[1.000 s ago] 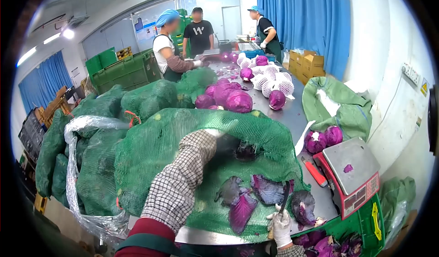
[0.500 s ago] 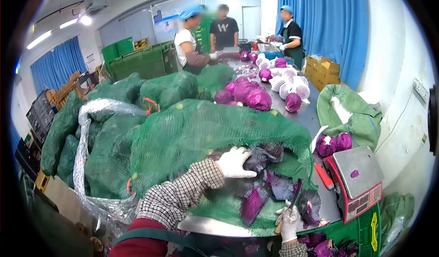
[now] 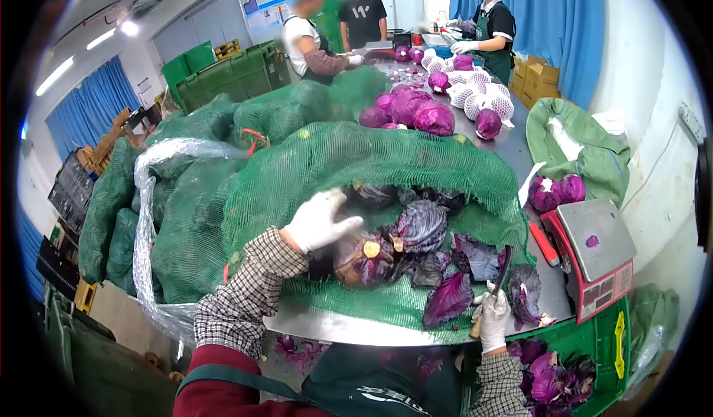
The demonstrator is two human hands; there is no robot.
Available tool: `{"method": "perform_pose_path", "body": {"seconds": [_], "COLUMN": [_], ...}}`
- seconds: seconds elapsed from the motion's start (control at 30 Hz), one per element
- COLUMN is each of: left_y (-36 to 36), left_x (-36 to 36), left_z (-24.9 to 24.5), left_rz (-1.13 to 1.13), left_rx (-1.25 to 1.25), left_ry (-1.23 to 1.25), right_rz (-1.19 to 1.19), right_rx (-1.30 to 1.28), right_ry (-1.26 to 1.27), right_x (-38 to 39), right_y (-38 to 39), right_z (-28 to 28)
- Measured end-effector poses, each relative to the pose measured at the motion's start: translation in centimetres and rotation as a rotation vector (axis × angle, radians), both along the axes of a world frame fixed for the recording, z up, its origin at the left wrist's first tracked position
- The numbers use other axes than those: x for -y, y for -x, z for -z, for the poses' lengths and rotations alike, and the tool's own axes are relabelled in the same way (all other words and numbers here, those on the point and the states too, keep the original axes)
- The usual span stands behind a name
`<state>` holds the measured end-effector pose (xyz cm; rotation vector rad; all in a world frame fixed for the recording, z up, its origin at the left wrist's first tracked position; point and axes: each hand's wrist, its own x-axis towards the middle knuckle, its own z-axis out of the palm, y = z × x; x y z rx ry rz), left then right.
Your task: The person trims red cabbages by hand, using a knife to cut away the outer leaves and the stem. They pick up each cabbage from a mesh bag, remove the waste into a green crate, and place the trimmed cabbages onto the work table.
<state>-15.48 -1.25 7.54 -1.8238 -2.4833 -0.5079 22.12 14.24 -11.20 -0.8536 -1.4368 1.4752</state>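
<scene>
- red cabbage (image 3: 364,259): on the near part of the steel table (image 3: 512,153), at the open mouth of the green mesh sack (image 3: 334,161), pale stalk end turned up toward the camera, dark outer leaves ragged.
- left hand (image 3: 319,220): white glove, checked sleeve, laid on the upper left of the red cabbage; fingers (image 3: 347,222) loosely spread and pointing right, resting on it rather than closed round it.
- right hand (image 3: 492,319): white glove, at the near table edge, well apart from the red cabbage; fingers wrapped tight round the handle of a knife (image 3: 502,270), blade tilted up and away.
- second cabbage (image 3: 422,224): just beside the red cabbage on its right, touching it, half under the lip of the sack.
- loose purple leaves (image 3: 448,298): scattered on the mesh between the two hands.
- scale (image 3: 598,250): red body, steel plate, at the right end of the table, one purple scrap on the plate; red-handled tool (image 3: 544,242) just to its left.
- two trimmed cabbages (image 3: 557,190): behind the scale, side by side.
- green crate (image 3: 616,343): below the table edge at right, purple trimmings inside.
- more green sacks (image 3: 186,209): stacked to the left, full.
- bare cabbage pile (image 3: 416,112) and cabbages in white foam netting (image 3: 475,94): farther along the table.
- three other people: at the far end, gloved hands over the table there.
</scene>
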Motion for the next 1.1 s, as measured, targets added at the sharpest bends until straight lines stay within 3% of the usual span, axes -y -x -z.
{"method": "perform_pose_path", "body": {"seconds": [0.07,0.13,0.23,0.27,0.33,0.4,0.47,0.53,0.63,0.73,0.8,0.83,0.87,0.93,1.03,1.1], "left_y": [-1.4,-0.6,-0.2,-0.6,-2.2,-3.3,-4.0,-5.1,-6.6,-8.2,-7.8,-7.5,-7.8,-6.6,-8.5,-7.7], "left_x": [0.6,1.7,4.5,5.1,7.3,8.5,7.3,5.1,3.0,3.2,2.8,2.5,2.1,0.3,1.1,1.1], "left_z": [0.9,3.2,6.4,6.8,6.2,7.5,9.3,8.9,10.4,7.1,6.2,7.3,8.8,13.2,8.7,10.7], "left_rz": [-0.011,-0.028,-0.011,-0.013,-0.021,0.084,0.006,-0.064,0.031,0.254,0.25,0.194,0.186,0.414,0.266,0.19], "left_rx": [0.112,0.188,0.132,0.292,0.227,0.283,0.041,0.071,-0.021,-0.102,-0.039,0.109,-0.07,0.878,0.487,0.712], "left_ry": [0.044,-0.071,-0.543,-0.713,-0.675,-0.396,-0.147,-0.069,-0.213,-0.174,-0.109,-0.302,-0.146,-0.239,-0.102,-0.176], "right_rz": [0.006,0.006,-0.001,-0.005,-0.002,-0.011,-0.01,-0.008,0.026,0.061,0.033,0.002,-0.045,-0.119,-0.199,-0.258], "right_rx": [0.02,0.002,-0.01,-0.005,-0.016,-0.003,0.018,-0.002,-0.033,-0.103,-0.163,-0.157,-0.156,-0.175,-0.081,-0.091], "right_ry": [-0.006,0.013,0.038,0.032,0.052,0.041,0.031,0.029,0.037,0.111,0.105,0.076,0.001,-0.001,0.074,0.211], "right_x": [0.0,0.0,0.0,0.0,0.1,-0.1,-0.2,-0.1,0.1,0.3,2.3,3.5,4.5,6.7,8.9,9.9], "right_y": [-0.1,-0.2,-0.1,-0.2,-0.1,-0.2,-0.2,0.0,-0.1,-0.7,-0.7,-0.5,-0.3,0.2,2.1,3.7], "right_z": [0.1,0.2,0.4,0.2,0.3,0.3,0.6,0.3,0.3,0.1,-1.6,-2.9,-4.0,-6.4,-8.0,-7.1]}}
